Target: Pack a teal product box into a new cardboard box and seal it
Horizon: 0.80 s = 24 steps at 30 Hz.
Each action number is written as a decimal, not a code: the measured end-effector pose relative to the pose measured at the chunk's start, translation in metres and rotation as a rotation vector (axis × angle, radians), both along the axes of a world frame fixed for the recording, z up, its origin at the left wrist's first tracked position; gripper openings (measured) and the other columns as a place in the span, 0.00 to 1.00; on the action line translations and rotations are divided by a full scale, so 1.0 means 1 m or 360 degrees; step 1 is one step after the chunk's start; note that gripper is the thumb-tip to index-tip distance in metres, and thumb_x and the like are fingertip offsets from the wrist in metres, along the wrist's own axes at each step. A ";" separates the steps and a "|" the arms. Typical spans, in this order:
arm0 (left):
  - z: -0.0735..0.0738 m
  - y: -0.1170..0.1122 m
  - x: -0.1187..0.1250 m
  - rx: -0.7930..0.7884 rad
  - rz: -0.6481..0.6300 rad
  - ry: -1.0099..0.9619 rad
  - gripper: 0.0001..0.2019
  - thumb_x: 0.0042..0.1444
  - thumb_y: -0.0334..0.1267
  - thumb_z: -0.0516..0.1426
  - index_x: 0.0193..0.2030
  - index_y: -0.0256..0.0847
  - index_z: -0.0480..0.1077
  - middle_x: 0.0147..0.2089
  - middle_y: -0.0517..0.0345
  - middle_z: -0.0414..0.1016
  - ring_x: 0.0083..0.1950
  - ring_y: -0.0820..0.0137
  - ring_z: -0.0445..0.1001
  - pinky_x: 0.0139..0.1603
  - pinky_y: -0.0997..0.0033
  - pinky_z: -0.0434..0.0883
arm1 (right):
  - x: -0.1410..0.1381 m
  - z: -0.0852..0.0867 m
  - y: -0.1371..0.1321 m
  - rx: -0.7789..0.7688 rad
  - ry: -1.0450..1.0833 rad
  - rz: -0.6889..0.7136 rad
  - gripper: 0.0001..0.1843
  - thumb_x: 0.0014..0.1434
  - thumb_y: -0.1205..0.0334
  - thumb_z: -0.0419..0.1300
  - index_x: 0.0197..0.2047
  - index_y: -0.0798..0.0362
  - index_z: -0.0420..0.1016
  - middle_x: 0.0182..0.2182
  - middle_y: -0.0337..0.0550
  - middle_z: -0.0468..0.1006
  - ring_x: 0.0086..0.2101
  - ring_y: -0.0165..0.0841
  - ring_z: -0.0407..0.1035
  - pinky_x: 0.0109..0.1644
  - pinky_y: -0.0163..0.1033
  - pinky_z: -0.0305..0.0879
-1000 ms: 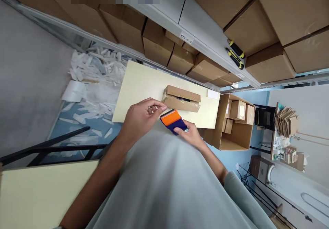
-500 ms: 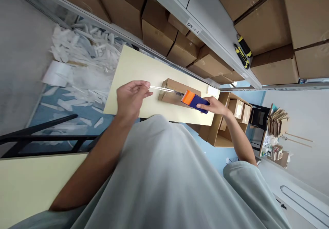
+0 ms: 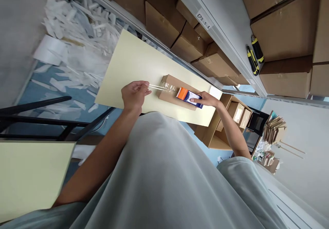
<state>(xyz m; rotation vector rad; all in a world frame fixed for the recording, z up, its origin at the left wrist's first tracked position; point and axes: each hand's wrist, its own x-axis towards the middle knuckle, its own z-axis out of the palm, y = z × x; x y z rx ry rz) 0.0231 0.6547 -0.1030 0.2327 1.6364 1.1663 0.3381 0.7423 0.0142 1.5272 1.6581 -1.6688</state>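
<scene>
Evidently the tape point(image 3: 167, 87) is what the work turns on: it stretches from the left hand point(image 3: 135, 95), past one end of the box point(image 3: 173, 100), to the dispenser point(image 3: 189, 97) above it. The left grip is closed to a pinch on the tape's free end; the right hand point(image 3: 207, 99) has its grip wrapped around the dispenser. Whether the strip touches the cardboard, I cannot tell. A good pass would likely call for even tension, a line kept true to the box's length, and fingers clear of the dispenser's orange end; any slack could let the sticky side fold on itself.

The box lies on a pale worktop point(image 3: 128, 64), with a white slip point(image 3: 215, 92) toward the far end. Alongside runs a shelf point(image 3: 223, 20) with cartons point(image 3: 285, 30) and two cutters point(image 3: 253, 61). An open carton point(image 3: 218, 144) stands beyond; white scraps point(image 3: 84, 47) litter the blue floor point(image 3: 212, 153).
</scene>
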 end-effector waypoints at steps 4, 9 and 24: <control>-0.010 0.001 0.002 -0.0034 -0.0018 0.0099 0.14 0.56 0.47 0.73 0.40 0.41 0.80 0.36 0.57 0.82 0.36 0.70 0.79 0.46 0.62 0.88 | -0.001 -0.002 -0.001 -0.0036 0.0036 -0.0007 0.38 0.56 0.22 0.71 0.35 0.54 0.79 0.30 0.41 0.83 0.30 0.32 0.74 0.34 0.36 0.69; -0.036 0.008 0.003 -0.0018 -0.0150 0.0205 0.15 0.58 0.49 0.71 0.44 0.40 0.80 0.39 0.53 0.84 0.38 0.67 0.80 0.44 0.63 0.84 | -0.004 0.000 -0.005 -0.0014 0.0004 -0.0027 0.40 0.56 0.19 0.70 0.36 0.54 0.78 0.30 0.43 0.83 0.29 0.32 0.73 0.35 0.36 0.70; -0.061 0.017 0.013 -0.0225 -0.1223 0.0656 0.28 0.68 0.48 0.62 0.69 0.35 0.76 0.59 0.36 0.86 0.61 0.49 0.84 0.64 0.55 0.76 | -0.012 0.000 -0.017 0.0096 -0.0084 -0.0103 0.41 0.46 0.20 0.74 0.33 0.54 0.79 0.27 0.39 0.78 0.29 0.32 0.69 0.34 0.36 0.64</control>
